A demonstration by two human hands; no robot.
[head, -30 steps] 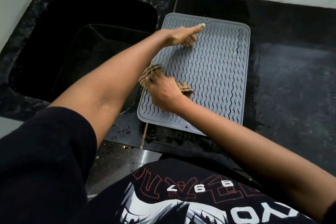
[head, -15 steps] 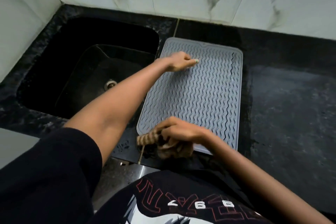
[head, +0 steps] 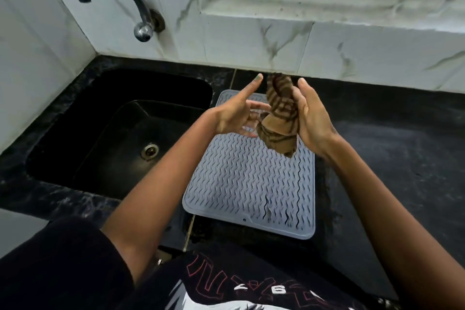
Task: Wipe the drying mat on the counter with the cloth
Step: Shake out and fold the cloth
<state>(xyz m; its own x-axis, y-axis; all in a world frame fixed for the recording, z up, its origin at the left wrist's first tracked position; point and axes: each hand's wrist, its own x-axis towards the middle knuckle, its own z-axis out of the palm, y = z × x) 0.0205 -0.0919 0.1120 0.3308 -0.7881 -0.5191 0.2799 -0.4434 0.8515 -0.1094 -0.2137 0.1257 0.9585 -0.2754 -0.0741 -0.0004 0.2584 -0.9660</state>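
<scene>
The mat [head: 251, 178] is lying flat on the counter [head: 402, 158], just right of the sink [head: 120, 133], with nothing resting on it. Both hands are raised above the mat's far end. The right hand [head: 310, 123] is gripping the bunched cloth [head: 278, 118] against its palm, one tail hanging loose toward the mat without touching it. The left hand [head: 236, 114] is open, fingers spread, some of them reaching in at the cloth's left side; whether they are touching it cannot be told.

Assessment: the cloth appears to be getting regathered between strokes, so no wiping contact is occurring.

Risks: the one-handed hold is looking loose, so the cloth could slip and land on the mat or counter. With neither hand steadying it, the mat could slide toward the sink under a hard stroke. A tightly wadded cloth would skip the grooves.
</scene>
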